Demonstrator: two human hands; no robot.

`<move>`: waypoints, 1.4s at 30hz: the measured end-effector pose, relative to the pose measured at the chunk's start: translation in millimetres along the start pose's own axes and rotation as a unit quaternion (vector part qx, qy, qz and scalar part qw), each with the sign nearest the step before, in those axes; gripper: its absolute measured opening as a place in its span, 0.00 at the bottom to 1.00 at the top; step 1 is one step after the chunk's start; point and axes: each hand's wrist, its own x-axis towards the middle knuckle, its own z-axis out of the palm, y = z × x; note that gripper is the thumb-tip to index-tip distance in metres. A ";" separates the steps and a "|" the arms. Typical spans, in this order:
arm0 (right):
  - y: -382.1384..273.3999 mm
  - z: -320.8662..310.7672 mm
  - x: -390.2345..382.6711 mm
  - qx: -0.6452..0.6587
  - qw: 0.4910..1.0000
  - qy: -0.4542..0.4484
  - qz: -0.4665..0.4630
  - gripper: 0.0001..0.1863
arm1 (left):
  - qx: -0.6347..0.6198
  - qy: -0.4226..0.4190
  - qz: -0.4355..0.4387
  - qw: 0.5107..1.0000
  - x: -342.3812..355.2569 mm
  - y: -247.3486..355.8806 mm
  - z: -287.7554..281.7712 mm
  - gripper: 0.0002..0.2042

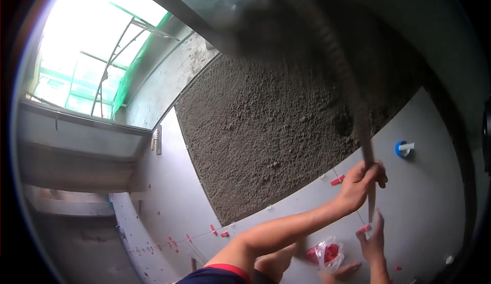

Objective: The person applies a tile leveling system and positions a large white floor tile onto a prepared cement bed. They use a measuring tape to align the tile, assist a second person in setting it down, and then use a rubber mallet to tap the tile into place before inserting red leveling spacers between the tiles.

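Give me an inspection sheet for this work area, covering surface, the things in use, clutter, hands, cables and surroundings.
Surface: rough grey mortar bed bordered by laid pale tiles.
Job's things: long handle, blurred, running up toward a dark blurred head; what tool it is cannot be told.
Clutter: red tile clips along the joints, clear bag of red pieces, blue-collared pipe stub.
Hands: left hand wrapped around the handle; right hand at the handle's lower end, grip unclear.
Cables: nothing seen.
Surroundings: grey ledge, green netting and scaffolding in bright daylight.
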 end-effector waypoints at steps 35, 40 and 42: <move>88.6 174.8 138.3 0.002 0.996 -0.044 -0.080 0.12 | 0.354 0.318 0.023 0.879 124.2 -64.8 -389.8 0.23; 96.1 178.9 146.1 -0.016 0.995 -0.026 -0.090 0.11 | 0.477 0.311 0.037 0.821 119.8 -65.9 -381.4 0.31; 95.4 177.8 143.0 -0.026 0.995 -0.045 -0.091 0.10 | 0.499 0.313 0.023 0.808 115.5 -65.4 -379.8 0.32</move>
